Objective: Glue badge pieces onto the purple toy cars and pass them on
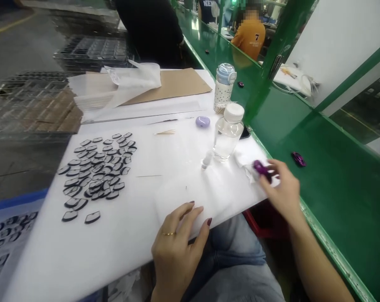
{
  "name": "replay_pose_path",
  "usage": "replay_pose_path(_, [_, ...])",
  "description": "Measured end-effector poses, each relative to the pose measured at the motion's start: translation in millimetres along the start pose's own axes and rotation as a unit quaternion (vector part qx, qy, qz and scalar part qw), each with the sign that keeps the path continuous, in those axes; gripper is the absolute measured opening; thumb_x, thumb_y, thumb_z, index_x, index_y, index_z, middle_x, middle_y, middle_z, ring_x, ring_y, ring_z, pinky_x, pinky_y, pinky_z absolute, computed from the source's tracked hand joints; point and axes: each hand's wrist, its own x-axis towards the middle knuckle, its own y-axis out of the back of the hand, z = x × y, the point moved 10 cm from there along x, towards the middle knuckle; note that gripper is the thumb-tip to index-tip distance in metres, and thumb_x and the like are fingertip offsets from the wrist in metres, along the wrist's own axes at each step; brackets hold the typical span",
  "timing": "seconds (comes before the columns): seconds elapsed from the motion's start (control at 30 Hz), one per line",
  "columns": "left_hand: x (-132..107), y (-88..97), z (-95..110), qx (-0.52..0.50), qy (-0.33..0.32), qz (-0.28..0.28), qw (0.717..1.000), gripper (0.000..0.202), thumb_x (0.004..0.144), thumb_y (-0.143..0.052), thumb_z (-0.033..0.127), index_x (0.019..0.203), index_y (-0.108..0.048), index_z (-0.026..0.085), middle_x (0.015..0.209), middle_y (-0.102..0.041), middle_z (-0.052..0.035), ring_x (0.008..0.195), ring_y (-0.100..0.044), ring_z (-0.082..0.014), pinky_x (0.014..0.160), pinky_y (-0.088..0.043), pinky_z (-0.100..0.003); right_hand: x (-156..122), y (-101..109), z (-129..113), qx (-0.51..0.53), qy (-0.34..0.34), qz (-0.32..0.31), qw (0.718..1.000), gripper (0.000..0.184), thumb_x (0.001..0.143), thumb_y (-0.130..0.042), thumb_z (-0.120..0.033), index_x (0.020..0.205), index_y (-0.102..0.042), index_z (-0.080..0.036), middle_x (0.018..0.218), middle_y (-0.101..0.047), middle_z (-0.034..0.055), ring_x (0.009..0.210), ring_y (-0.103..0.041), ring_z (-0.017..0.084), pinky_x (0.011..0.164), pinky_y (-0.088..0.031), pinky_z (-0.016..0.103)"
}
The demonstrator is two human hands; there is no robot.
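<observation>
My right hand (282, 188) grips a shiny purple toy car (261, 168) between thumb and fingers, above the table's right edge. A crumpled white tissue (245, 161) lies just behind it. My left hand (180, 243) is open, fingers spread, at the front edge of the white table (114, 243), over a pale translucent sheet (174, 197). A small whitish bottle (206, 160) stands beyond that sheet, close to a clear bottle (226, 136) with a white cap. Many small dark-edged curved pieces (98, 167) lie in a loose spread on the table's left side.
A green conveyor (344, 184) runs along the right, carrying another purple toy car (298, 159). A dotted tumbler (224, 86), lilac case (203, 121), toothpicks (166, 132) and cardboard (180, 86) occupy the table's far part. Stacked clear trays (38, 105) stand left. Other people are beyond.
</observation>
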Motion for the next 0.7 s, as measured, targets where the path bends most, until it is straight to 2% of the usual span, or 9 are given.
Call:
replay_pose_path(0.07, [1.3,0.8,3.7,0.004,-0.013,0.009,1.0,0.014,0.088,-0.068,0.016,0.102,-0.067,0.017,0.104,-0.066,-0.007,0.091,-0.065,-0.0207,0.079,-0.052,-0.032,8.7,22.3,83.7,-0.085,-0.14,0.014,0.986,0.05,0.08,-0.06,-0.038,0.127,-0.056,-0.02,0.109,-0.07,0.01,0.095,-0.066,0.03,0.08,-0.05,0.043])
replay_pose_path(0.17, [2.3,0.5,6.9,0.004,-0.026,0.013,1.0,0.016,0.086,-0.071,0.013,0.102,-0.068,0.016,0.103,-0.067,-0.0064,0.088,-0.064,-0.0199,0.077,-0.051,-0.032,15.6,43.0,154.3,-0.121,-0.199,0.008,0.973,0.042,0.077,-0.063,-0.036,0.112,-0.065,-0.014,0.099,-0.072,0.0163,0.085,-0.066,0.034,0.072,-0.049,0.044])
replay_pose_path(0.27, [2.4,-0.1,7.3,-0.001,-0.031,0.01,0.999,0.017,0.086,-0.07,0.012,0.102,-0.068,0.016,0.103,-0.068,-0.0065,0.088,-0.064,-0.0202,0.078,-0.051,-0.033,32.6,54.3,182.8,-0.127,-0.202,0.03,0.971,0.041,0.082,-0.061,-0.042,0.11,-0.066,-0.013,0.098,-0.071,0.0179,0.083,-0.065,0.029,0.069,-0.047,0.039])
replay_pose_path(0.4, [1.4,0.0,4.5,0.001,-0.022,0.007,1.0,0.016,0.088,-0.068,0.013,0.103,-0.068,0.017,0.104,-0.068,-0.0068,0.09,-0.064,-0.0213,0.079,-0.052,-0.035,72.5,60.6,188.6,-0.125,-0.173,0.055,0.975,0.043,0.076,-0.069,-0.041,0.107,-0.067,-0.013,0.085,-0.069,0.015,0.079,-0.064,0.029,0.063,-0.044,0.038])
replay_pose_path(0.5, [0.7,-0.9,4.1,0.001,-0.014,0.0,1.0,0.016,0.089,-0.066,0.014,0.104,-0.067,0.018,0.105,-0.068,-0.0068,0.091,-0.065,-0.0216,0.08,-0.053,-0.035,87.7,66.6,161.8,-0.116,-0.133,0.06,0.982,0.034,0.075,-0.071,-0.033,0.104,-0.067,-0.016,0.075,-0.067,0.0135,0.076,-0.064,0.032,0.062,-0.044,0.041])
replay_pose_path(0.57, [1.3,-1.1,4.6,0.003,-0.007,-0.004,1.0,0.018,0.089,-0.065,0.015,0.107,-0.066,0.019,0.105,-0.068,-0.0067,0.092,-0.066,-0.0218,0.08,-0.055,-0.035,81.3,66.3,118.3,-0.087,-0.073,0.059,0.992,0.036,0.082,-0.066,-0.033,0.115,-0.064,-0.02,0.09,-0.07,0.0162,0.086,-0.066,0.034,0.069,-0.048,0.043])
replay_pose_path(0.63, [2.8,-1.2,4.1,0.01,0.007,-0.013,1.0,0.025,0.09,-0.065,0.019,0.115,-0.063,0.019,0.106,-0.069,-0.0076,0.093,-0.067,-0.0229,0.08,-0.057,-0.036,61.5,55.5,52.9,-0.023,0.035,0.035,0.999,0.042,0.089,-0.062,-0.032,0.13,-0.055,-0.027,0.114,-0.068,0.0117,0.103,-0.066,0.03,0.086,-0.051,0.041])
replay_pose_path(0.67, [3.7,-1.4,3.2,0.01,0.016,-0.021,1.0,0.031,0.09,-0.065,0.022,0.12,-0.06,0.018,0.107,-0.069,-0.0085,0.095,-0.067,-0.0239,0.081,-0.058,-0.037,44.1,41.6,3.3,0.049,0.161,-0.02,0.986,0.043,0.09,-0.063,-0.028,0.132,-0.053,-0.026,0.12,-0.066,0.0116,0.106,-0.065,0.029,0.091,-0.052,0.041])
replay_pose_path(0.7, [4.4,-1.9,1.6,0.007,0.027,-0.034,0.999,0.039,0.089,-0.066,0.025,0.126,-0.057,0.017,0.11,-0.068,-0.0098,0.098,-0.067,-0.0251,0.083,-0.058,-0.038,20.5,32.7,-44.2,0.113,0.28,-0.06,0.952,0.04,0.088,-0.065,-0.026,0.127,-0.056,-0.026,0.117,-0.067,0.0095,0.103,-0.066,0.028,0.09,-0.054,0.041])
